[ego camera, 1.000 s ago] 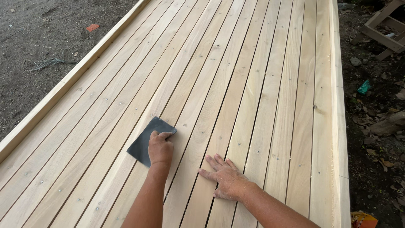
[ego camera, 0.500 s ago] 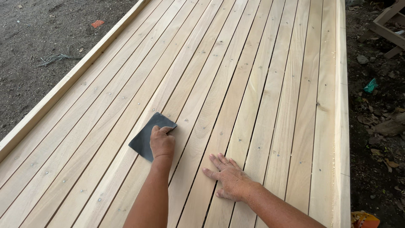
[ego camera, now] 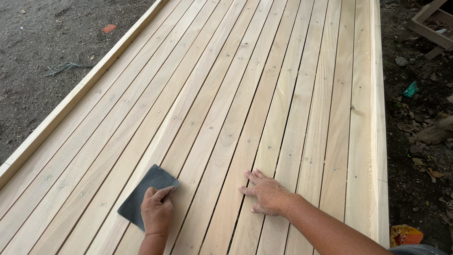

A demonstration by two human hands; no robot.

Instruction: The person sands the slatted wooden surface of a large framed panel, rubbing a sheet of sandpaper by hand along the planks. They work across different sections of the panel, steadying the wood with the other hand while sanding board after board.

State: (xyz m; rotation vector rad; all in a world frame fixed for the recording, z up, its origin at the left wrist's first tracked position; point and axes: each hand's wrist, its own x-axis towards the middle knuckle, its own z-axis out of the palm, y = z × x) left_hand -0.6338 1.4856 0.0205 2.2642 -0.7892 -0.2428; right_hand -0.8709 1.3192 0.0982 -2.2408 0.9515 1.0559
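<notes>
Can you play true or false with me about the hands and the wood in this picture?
1. The left hand presses on a dark grey sanding sheet. True.
2. The right hand holds a hammer. False: it lies flat on the pale wooden planks, holding nothing.
3. The planks are painted blue. False: they are bare pale wood.
4. Dirt ground lies beside the planks. True.
</notes>
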